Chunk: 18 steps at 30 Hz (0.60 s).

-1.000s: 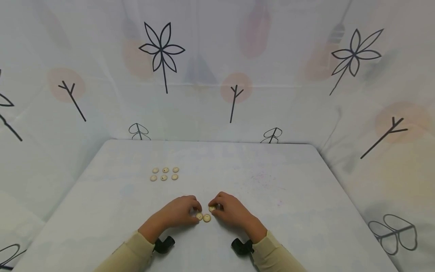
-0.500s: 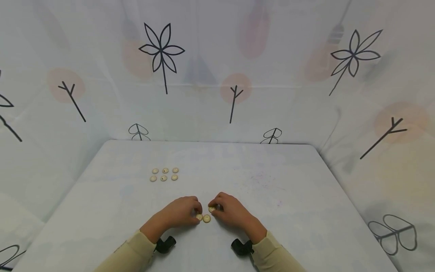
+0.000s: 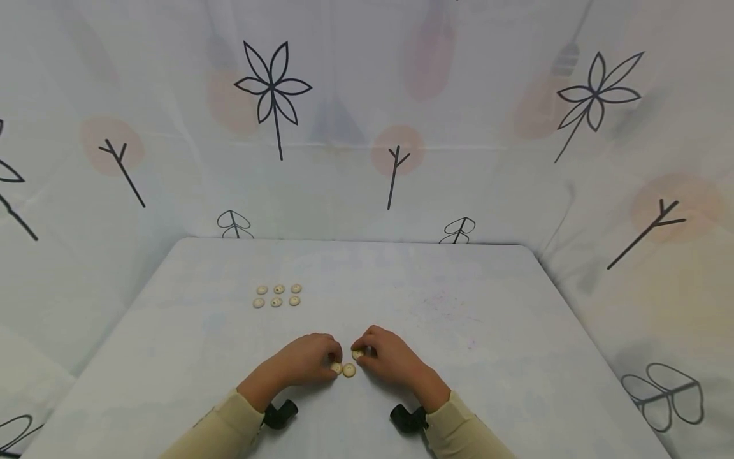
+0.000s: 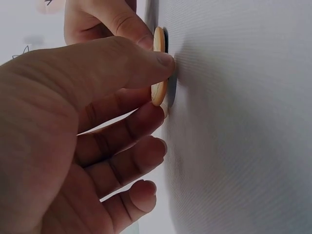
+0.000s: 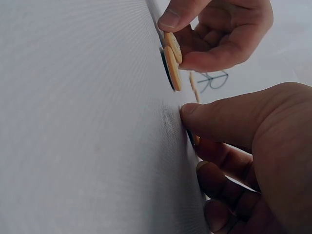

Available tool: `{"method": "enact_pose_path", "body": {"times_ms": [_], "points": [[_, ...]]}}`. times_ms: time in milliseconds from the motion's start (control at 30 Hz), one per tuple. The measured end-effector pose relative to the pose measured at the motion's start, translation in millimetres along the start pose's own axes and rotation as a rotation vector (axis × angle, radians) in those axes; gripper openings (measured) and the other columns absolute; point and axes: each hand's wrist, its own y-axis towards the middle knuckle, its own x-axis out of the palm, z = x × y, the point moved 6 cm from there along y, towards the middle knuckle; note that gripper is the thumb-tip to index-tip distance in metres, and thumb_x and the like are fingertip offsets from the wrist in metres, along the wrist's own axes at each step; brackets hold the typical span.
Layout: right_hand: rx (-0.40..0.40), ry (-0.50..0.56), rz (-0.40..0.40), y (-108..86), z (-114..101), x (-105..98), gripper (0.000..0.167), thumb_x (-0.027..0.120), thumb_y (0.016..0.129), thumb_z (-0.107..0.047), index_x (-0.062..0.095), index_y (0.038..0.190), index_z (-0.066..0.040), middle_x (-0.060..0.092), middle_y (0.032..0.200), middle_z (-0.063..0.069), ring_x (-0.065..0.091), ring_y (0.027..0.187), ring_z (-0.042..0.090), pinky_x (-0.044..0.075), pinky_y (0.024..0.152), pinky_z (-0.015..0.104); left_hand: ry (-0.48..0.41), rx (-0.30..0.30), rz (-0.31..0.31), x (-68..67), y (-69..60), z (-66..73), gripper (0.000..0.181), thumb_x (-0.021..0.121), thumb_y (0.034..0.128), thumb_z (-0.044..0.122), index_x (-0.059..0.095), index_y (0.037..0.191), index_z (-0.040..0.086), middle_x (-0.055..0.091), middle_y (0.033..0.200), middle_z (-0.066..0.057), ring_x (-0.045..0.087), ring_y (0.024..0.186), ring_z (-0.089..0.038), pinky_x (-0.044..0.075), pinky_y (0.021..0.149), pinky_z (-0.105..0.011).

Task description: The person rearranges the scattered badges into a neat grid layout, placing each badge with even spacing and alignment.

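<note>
My left hand [image 3: 306, 359] pinches a pale round wooden button [image 3: 336, 368] between thumb and fingers at the near middle of the white table. Against that button's right side lies a second button [image 3: 349, 370], flat and untouched by fingers. Just beyond it on the right, my right hand [image 3: 392, 358] holds a third button [image 3: 358, 354] by its edges, thumb and forefinger on either side. In the right wrist view the left-hand button [image 5: 173, 48] tilts and overlaps the edge of the flat button [image 5: 171, 69].
Farther back on the left of the table [image 3: 401, 274], several similar buttons [image 3: 276, 302] lie in two rows. A white cloth printed with flowers and twigs [image 3: 332, 185] hangs behind the table and along its sides. Black wrist devices [image 3: 408, 418] sit at both cuffs.
My left hand has shifted very slightly to the right, covering more of its button. The right hand and the rows of buttons keep their places.
</note>
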Motion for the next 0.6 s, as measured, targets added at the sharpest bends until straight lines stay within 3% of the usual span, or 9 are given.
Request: {"method": "enact_pose_path", "body": {"times_ms": [267, 600], "points": [[0.005, -0.006, -0.002, -0.1, -2.0, -0.9, 0.019, 0.067, 0.090, -0.020, 0.072, 0.109, -0.018, 0.062, 0.104, -0.005, 0.054, 0.086, 0.006, 0.047, 0.076, 0.025, -0.007, 0.030, 0.028, -0.1, -0.8, -4.4, 0.015, 0.072, 0.0837, 0.023, 0.070, 0.098, 0.018, 0.063, 0.090, 0.013, 0.053, 0.080, -0.003, 0.049, 0.077, -0.029], [0.014, -0.012, 0.002, -0.5, -2.6, -1.2, 0.019, 0.067, 0.090, -0.021, 0.072, 0.108, -0.018, 0.062, 0.103, -0.006, 0.055, 0.087, 0.007, 0.047, 0.075, 0.025, 0.012, -0.023, 0.053, -6.2, -4.8, -11.5, 0.015, 0.072, 0.0839, 0.025, 0.071, 0.098, 0.020, 0.062, 0.093, 0.011, 0.054, 0.081, -0.004, 0.050, 0.079, -0.031]]}}
